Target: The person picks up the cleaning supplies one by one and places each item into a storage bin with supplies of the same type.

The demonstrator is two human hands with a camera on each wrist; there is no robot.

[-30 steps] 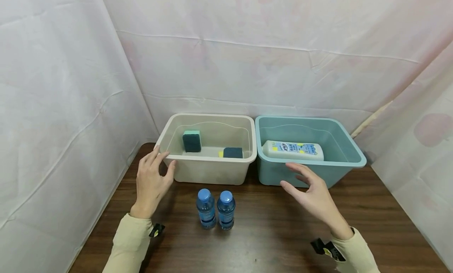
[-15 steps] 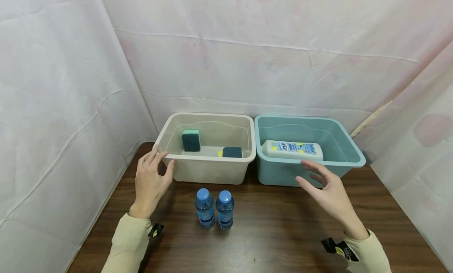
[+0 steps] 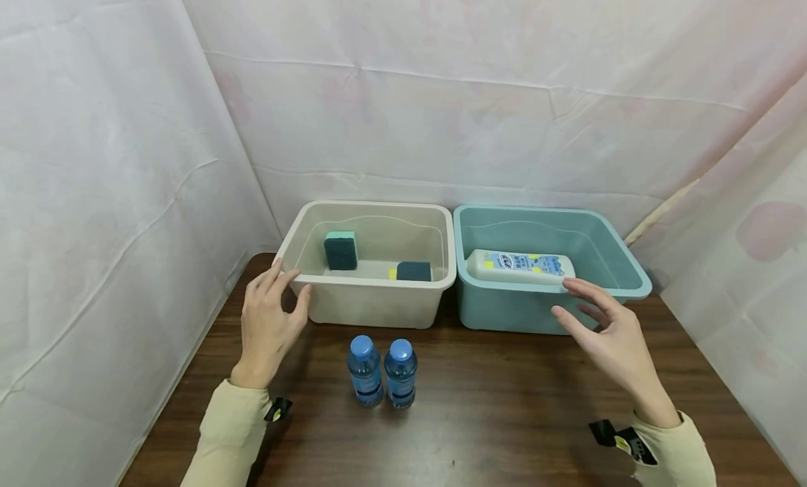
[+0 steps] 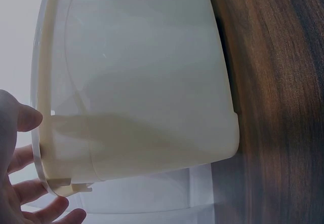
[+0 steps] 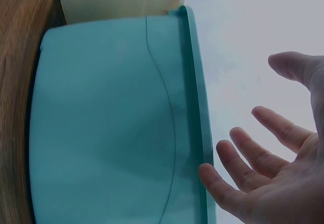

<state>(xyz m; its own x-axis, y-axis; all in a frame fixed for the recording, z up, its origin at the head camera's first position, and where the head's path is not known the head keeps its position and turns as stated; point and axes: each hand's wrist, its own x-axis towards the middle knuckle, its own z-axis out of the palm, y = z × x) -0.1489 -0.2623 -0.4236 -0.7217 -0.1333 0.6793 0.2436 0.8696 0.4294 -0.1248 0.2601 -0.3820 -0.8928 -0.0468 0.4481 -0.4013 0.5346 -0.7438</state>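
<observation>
My left hand [image 3: 267, 329] is at the front left corner of the beige bin [image 3: 372, 306], its relaxed fingers touching or just beside the rim. In the left wrist view, the thumb [image 4: 29, 118] overlaps that rim. Inside this bin are two sponges: a dark green one [image 3: 341, 253] standing on edge at the left, and a dark sponge with yellow [image 3: 413, 271] lower right. My right hand [image 3: 614, 343] hovers by the front rim of the blue-green bin [image 3: 513, 310], fingers spread and holding nothing. A white labelled bottle [image 3: 520, 267] lies on its side in that bin.
Two small water bottles with blue caps, a left one [image 3: 365, 371] and a right one [image 3: 400, 375], stand upright on the dark wooden table [image 3: 479, 431] before the bins. The bins sit side by side against a pale curtain [image 3: 403, 122], which also encloses both sides.
My right hand has moved steadily to the right along the front of the blue-green bin. The left hand, bins and bottles keep their places; the view shifts only slightly.
</observation>
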